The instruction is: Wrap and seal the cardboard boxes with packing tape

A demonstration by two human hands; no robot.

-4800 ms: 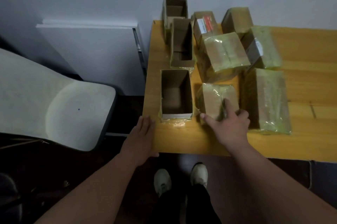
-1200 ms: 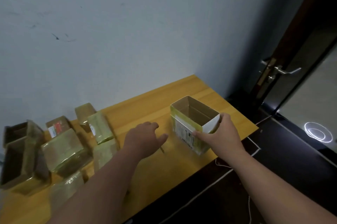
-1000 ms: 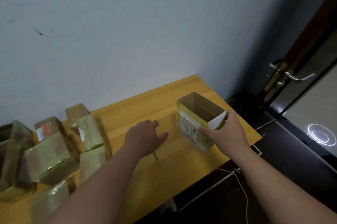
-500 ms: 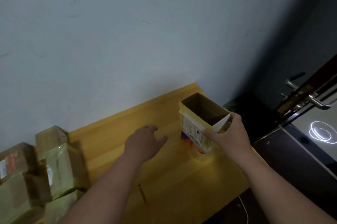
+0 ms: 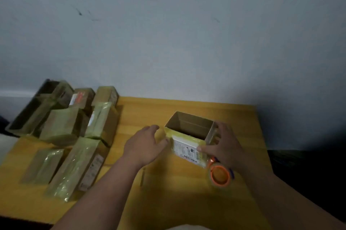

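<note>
Right hand [image 5: 223,146]: fingers curling round the 3 o'clock corner of the open-topped brown cardboard box [image 5: 189,136], thumb pressing on its white label.
Left hand [image 5: 145,144]: fingers lying relaxed and slightly apart, thumb touching the box's 9 o'clock side.
Box location: standing upright, centre-right of the yellow wooden table [image 5: 177,201].
Handling: probably light and empty; thin walls could buckle, so grip the corners.
Orange-cored roll of clear packing tape [image 5: 219,174]: lying at 5 o'clock of the box.
Tape-wrapped cardboard boxes [image 5: 74,136]: clustering at 9 o'clock.
</note>
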